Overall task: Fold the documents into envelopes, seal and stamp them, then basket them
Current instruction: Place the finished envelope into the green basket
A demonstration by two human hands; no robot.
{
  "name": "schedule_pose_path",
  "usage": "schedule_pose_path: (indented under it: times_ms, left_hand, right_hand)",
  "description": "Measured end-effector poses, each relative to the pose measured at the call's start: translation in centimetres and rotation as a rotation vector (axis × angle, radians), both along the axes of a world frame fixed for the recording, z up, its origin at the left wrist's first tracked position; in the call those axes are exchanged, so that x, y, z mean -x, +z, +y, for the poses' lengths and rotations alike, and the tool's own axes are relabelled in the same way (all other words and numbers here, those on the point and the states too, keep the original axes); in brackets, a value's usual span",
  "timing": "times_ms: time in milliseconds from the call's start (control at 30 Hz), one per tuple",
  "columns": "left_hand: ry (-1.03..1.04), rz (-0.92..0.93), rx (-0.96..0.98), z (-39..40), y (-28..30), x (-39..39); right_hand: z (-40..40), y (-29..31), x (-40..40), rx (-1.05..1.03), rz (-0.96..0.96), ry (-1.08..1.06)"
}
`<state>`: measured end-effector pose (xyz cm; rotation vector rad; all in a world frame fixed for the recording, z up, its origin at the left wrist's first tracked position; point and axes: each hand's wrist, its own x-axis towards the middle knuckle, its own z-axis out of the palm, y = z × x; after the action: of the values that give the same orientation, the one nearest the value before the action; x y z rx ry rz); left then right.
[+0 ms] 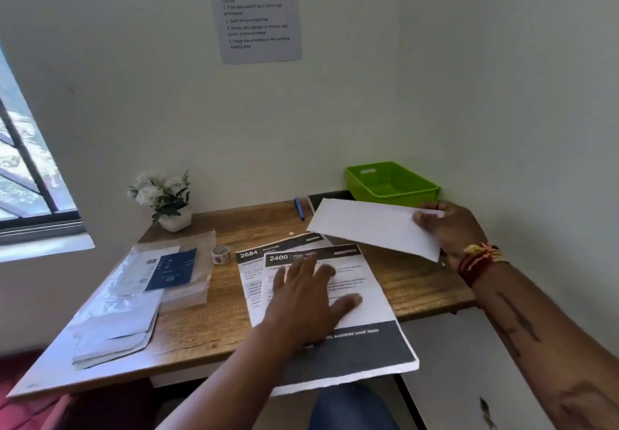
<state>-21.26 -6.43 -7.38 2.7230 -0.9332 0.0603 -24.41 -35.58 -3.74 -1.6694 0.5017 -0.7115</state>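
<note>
My right hand [449,228] holds a white envelope [371,225] by its right end, lifted above the desk just in front of the green basket [418,191]. My left hand [308,299] hovers with spread fingers over the top printed document [365,299], headed 2400, which overlaps a second document [249,272] headed 2684. Both sheets lie at the desk's front and overhang its edge. A stack of white envelopes [110,332] lies at the front left. A small roll of patterned tape [220,254] stands left of the documents.
The wooden desk [207,325] sits in a wall corner. A clear plastic bag with a dark blue card [174,269] lies at left. A potted white flower [164,198] stands at the back left, a blue pen [299,208] at the back.
</note>
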Motion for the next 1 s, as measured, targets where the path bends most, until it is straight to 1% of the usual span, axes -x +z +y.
schedule_pose_path:
  times_ms: [33,100,233,300,400,467,533,600,633,667,700,767,867,933,967,1000]
  left_hand:
    - [0.009,0.078,-0.065,0.3,-0.3,-0.3]
    - [0.036,0.148,-0.131,0.5,-0.4,-1.6]
    - [0.098,0.180,-0.195,0.8,0.2,-5.2]
    - [0.105,0.188,-0.206,0.9,0.4,-6.8]
    - [0.115,0.183,-0.216,0.8,0.2,-8.8]
    - [0.118,0.164,-0.217,0.6,-0.4,-9.5]
    - [0.117,0.142,-0.218,0.6,-1.0,-9.7]
    - [0.114,0.128,-0.221,0.6,-1.3,-9.9]
    - [0.113,0.126,-0.223,0.6,-1.3,-10.0]
    - [0.111,0.126,-0.225,0.7,-1.3,-10.0]
    - [0.109,0.125,-0.227,0.6,-1.3,-10.0]
    - [0.105,0.128,-0.228,0.6,-1.4,-10.0]
    - [0.102,0.126,-0.223,0.7,-1.4,-10.0]
    - [0.100,0.126,-0.224,0.7,-1.5,-10.1]
    - [0.100,0.124,-0.227,0.7,-1.5,-10.1]
    - [0.101,0.123,-0.229,0.7,-1.5,-10.1]
  right_hand:
    - [-0.5,0.3,-0.7,0.003,-0.017,-0.020]
    - [-1.6,1.0,-2.0,-0.035,-0.056,-0.054]
    - [-3.5,2.5,-5.1,-0.291,-0.150,-0.090]
    - [-4.1,3.1,-6.6,-0.334,-0.168,-0.110]
    - [-4.4,3.3,-8.7,-0.190,-0.093,-0.206]
    - [-4.5,3.3,-10.4,-0.137,-0.065,-0.242]
    - [-4.8,3.3,-12.1,-0.105,-0.057,-0.236]
    - [-5.0,3.2,-13.4,0.011,0.029,-0.203]
    - [-4.9,3.3,-13.8,0.124,0.104,-0.187]
    - [-4.5,3.4,-14.0,0.285,0.183,-0.197]
    - [-4.2,3.9,-14.0,0.388,0.254,-0.198]
    - [-3.9,4.4,-14.6,0.520,0.287,-0.153]
    - [-3.1,5.3,-14.5,0.566,0.313,-0.095]
    - [-2.9,5.6,-14.2,0.597,0.370,-0.043]
    - [-3.0,5.9,-14.1,0.559,0.403,-0.030]
    - [-2.9,6.0,-14.3,0.520,0.403,-0.068]
